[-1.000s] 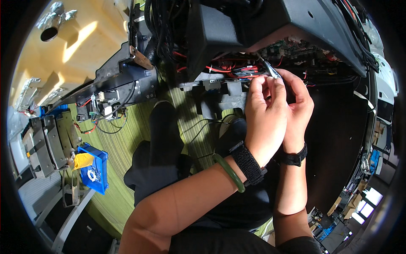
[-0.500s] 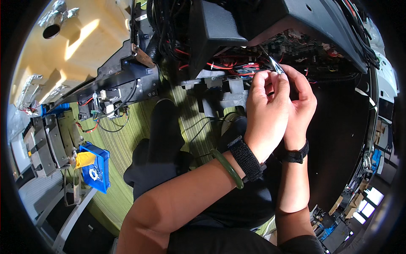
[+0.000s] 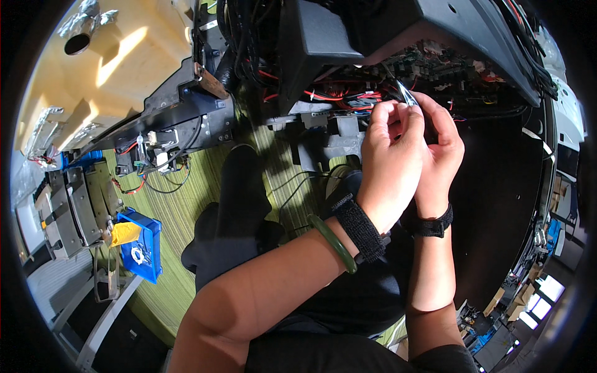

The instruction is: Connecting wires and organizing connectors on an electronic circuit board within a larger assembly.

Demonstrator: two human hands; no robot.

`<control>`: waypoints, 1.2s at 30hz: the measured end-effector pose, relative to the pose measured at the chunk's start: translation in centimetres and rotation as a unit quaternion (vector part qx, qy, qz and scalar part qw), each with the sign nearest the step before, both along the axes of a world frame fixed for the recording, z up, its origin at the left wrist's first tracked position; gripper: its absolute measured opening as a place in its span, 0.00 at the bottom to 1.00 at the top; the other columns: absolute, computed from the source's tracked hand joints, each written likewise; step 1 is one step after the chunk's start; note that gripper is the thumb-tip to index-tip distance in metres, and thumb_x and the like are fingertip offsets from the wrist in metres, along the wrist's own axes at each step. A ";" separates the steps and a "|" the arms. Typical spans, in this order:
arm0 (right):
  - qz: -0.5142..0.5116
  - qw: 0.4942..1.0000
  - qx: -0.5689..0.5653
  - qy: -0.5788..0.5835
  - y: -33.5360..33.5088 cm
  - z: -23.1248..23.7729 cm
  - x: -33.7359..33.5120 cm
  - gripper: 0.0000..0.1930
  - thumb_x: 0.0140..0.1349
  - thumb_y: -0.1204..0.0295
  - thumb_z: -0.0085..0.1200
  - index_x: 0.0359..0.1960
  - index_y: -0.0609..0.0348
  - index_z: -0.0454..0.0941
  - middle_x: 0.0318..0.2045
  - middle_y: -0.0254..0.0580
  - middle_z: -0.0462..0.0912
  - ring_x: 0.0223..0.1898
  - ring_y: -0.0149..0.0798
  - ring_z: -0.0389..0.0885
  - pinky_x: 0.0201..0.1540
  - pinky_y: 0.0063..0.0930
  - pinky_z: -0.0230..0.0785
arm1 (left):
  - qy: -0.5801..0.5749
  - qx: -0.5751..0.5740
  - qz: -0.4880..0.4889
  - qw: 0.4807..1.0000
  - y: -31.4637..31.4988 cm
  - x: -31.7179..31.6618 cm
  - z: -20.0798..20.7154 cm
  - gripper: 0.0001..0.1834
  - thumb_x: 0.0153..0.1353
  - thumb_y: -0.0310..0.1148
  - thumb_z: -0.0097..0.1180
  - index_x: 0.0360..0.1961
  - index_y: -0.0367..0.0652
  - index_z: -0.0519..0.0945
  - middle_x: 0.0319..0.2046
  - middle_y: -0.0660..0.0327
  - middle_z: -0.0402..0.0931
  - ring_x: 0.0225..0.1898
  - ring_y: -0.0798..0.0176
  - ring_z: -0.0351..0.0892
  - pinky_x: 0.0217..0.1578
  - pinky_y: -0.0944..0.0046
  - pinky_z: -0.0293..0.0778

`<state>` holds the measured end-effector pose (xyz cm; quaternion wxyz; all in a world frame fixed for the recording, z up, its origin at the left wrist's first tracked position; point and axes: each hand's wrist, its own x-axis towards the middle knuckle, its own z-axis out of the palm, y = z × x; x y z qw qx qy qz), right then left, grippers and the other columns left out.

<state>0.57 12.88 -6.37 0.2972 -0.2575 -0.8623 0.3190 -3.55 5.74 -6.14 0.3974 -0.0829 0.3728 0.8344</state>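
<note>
My left hand (image 3: pixel 393 165) and my right hand (image 3: pixel 443 144) are close together, the left partly covering the right. Both have their fingers pinched around the lower end of a slim, shiny silver pointed piece (image 3: pixel 405 94). Its narrow dark end points up and left, into the shadow beneath a black housing (image 3: pixel 398 37); I cannot make out its exact kind. Whatever else lies between the fingertips is hidden. Just left of the fingers runs a bundle of red and black wires (image 3: pixel 357 99). Above and right of them, small crowded electronic parts (image 3: pixel 435 65) show under the housing.
A yellowish tank (image 3: pixel 124 68) with foil patches stands at the upper left, beside a dark metal bracket (image 3: pixel 214 127). On the green striped floor (image 3: pixel 199 171) sits a blue bin (image 3: pixel 152 248) holding a yellow item. A black panel (image 3: pixel 497 180) lies right of my hands.
Both hands have shifted very slightly to the left, still pinching. The silver piece has turned a little, showing more of its bright face.
</note>
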 end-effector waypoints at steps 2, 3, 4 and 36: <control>-0.002 1.000 0.000 0.002 -0.1 0.1 0.0 0.13 0.52 0.79 0.58 0.42 0.61 0.81 0.35 0.44 0.83 0.37 0.38 0.82 0.43 0.26 0.70 | 0.005 -0.002 -0.005 1.000 -0.1 -0.1 0.1 0.06 0.66 0.32 0.52 0.40 0.43 0.73 0.34 0.70 0.69 0.35 0.79 0.66 0.37 0.76 0.65; -0.004 1.000 -0.001 0.005 -0.3 0.3 -0.1 0.13 0.52 0.79 0.58 0.42 0.61 0.81 0.35 0.44 0.83 0.38 0.38 0.82 0.43 0.26 0.70 | 0.009 -0.004 -0.007 1.000 -0.2 -0.1 0.2 0.06 0.66 0.32 0.52 0.40 0.43 0.73 0.34 0.70 0.69 0.35 0.79 0.66 0.36 0.76 0.65; -0.006 1.000 -0.003 0.007 -0.4 0.5 -0.2 0.13 0.52 0.79 0.58 0.42 0.61 0.81 0.35 0.44 0.83 0.38 0.38 0.82 0.43 0.26 0.70 | 0.012 -0.003 -0.007 1.000 -0.2 -0.2 0.3 0.05 0.66 0.32 0.52 0.39 0.43 0.73 0.33 0.70 0.69 0.35 0.79 0.66 0.36 0.76 0.65; -0.016 1.000 -0.002 0.027 -0.2 0.5 -0.2 0.12 0.53 0.77 0.58 0.41 0.62 0.81 0.36 0.45 0.83 0.39 0.37 0.82 0.45 0.26 0.70 | 0.049 0.022 -0.013 0.998 -0.2 -0.3 0.6 0.06 0.66 0.33 0.52 0.39 0.42 0.74 0.32 0.71 0.70 0.33 0.80 0.67 0.35 0.77 0.65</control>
